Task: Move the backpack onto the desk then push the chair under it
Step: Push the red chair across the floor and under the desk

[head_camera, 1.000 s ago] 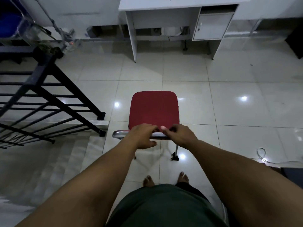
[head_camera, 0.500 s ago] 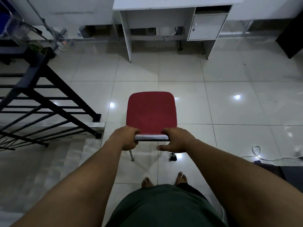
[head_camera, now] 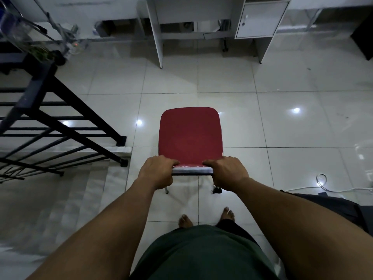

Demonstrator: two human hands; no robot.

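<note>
A chair [head_camera: 189, 134] with a red seat and a metal backrest rail stands on the tiled floor right in front of me. My left hand [head_camera: 158, 171] grips the left end of the backrest rail and my right hand [head_camera: 227, 171] grips the right end. The white desk [head_camera: 157, 33] with a small cupboard [head_camera: 260, 19] stands farther ahead at the top of the view, its open knee space facing the chair. The desktop is cut off by the frame, and no backpack is in view.
A black metal stair railing [head_camera: 50, 118] and a stairwell lie close on the left. A white cable [head_camera: 323, 182] and a dark object [head_camera: 343, 207] lie on the floor at the right. Clutter sits at the back left by the wall.
My hands have slid apart from the middle of the backrest rail to its two ends. The chair and I have moved closer to the desk.
</note>
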